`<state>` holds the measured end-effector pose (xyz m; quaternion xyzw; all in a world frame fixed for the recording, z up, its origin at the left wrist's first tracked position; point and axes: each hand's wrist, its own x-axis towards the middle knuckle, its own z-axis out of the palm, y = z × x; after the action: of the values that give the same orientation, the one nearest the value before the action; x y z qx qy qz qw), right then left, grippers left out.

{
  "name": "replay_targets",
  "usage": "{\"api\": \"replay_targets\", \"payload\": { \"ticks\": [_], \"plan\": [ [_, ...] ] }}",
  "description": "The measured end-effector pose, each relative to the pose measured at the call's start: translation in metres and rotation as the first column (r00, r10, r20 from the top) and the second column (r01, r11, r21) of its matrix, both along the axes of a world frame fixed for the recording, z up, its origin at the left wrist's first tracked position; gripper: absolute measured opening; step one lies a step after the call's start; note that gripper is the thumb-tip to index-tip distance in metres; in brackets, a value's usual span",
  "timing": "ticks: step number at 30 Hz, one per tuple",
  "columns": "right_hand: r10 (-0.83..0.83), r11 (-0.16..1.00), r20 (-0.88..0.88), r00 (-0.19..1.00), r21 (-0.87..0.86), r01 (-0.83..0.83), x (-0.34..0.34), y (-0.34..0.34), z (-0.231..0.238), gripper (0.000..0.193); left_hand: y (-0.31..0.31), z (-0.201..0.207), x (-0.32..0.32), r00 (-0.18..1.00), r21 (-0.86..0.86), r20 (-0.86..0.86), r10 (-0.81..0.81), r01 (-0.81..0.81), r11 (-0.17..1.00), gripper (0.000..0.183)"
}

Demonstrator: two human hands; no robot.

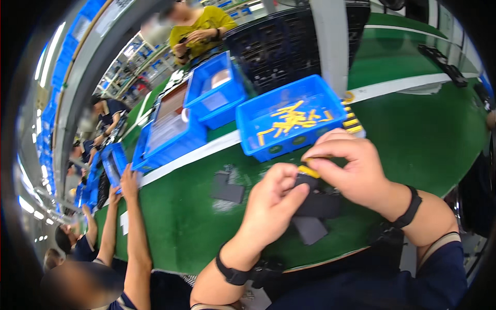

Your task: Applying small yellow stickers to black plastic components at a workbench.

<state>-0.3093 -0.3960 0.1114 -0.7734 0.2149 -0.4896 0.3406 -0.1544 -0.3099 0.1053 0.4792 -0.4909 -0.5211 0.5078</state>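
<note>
Yellow strip (309, 171), small and bright, lies against the top of a dark part (308, 182) just over the near side of the green table (181, 222). Curled fingers and thumb of the left hand (273, 204) are closed around that part. Thumb and forefinger of the right hand (356, 161) are pinched together just above the strip, with a thin yellowish sliver (312, 158) between their tips; whether this sliver joins the strip is hard to say, as the fingers cover much of it.

Beneath the hands lie a black piece (323, 205) and, nearer, a flat grey piece (310, 230). More dark grey pieces (228, 191) rest to the left of the left hand. Just beyond the hands, a blue bin (276, 149) holds a loose scatter of yellow pieces (294, 119). Farther left stand more blue bins (178, 150), past a white strip (219, 149) along the table. At the near left, a co-worker's arms (135, 222) reach to another blue container (114, 165). A person in a yellow top (209, 23) sits at the far side.
</note>
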Motion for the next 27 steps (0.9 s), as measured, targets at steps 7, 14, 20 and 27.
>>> {"api": "replay_targets", "payload": {
  "ticks": [7,14,20,27],
  "plan": [
    [-0.006,0.998,0.009,1.0,-0.065,0.007,0.0006,-0.0027,-0.0059,0.007,0.002,0.007,-0.003,0.995,0.009,-0.098,-0.015,0.016,1.0,0.022],
    [0.017,0.993,0.021,1.0,-0.119,-0.014,-0.0048,-0.0033,-0.0048,0.013,0.0003,0.007,-0.0077,0.998,-0.002,-0.055,-0.011,0.011,1.0,0.024],
    [-0.034,0.981,-0.001,0.999,-0.189,0.033,-0.0033,-0.001,-0.0046,0.01,0.002,0.0084,-0.0079,0.998,0.005,-0.059,0.006,-0.005,1.0,0.024],
    [-0.083,0.956,-0.056,0.995,-0.285,0.064,-0.0012,-0.0018,-0.0066,0.013,0.003,0.0017,-0.0076,0.994,-0.04,0.084,0.067,-0.064,0.997,0.027]
  ]
}}
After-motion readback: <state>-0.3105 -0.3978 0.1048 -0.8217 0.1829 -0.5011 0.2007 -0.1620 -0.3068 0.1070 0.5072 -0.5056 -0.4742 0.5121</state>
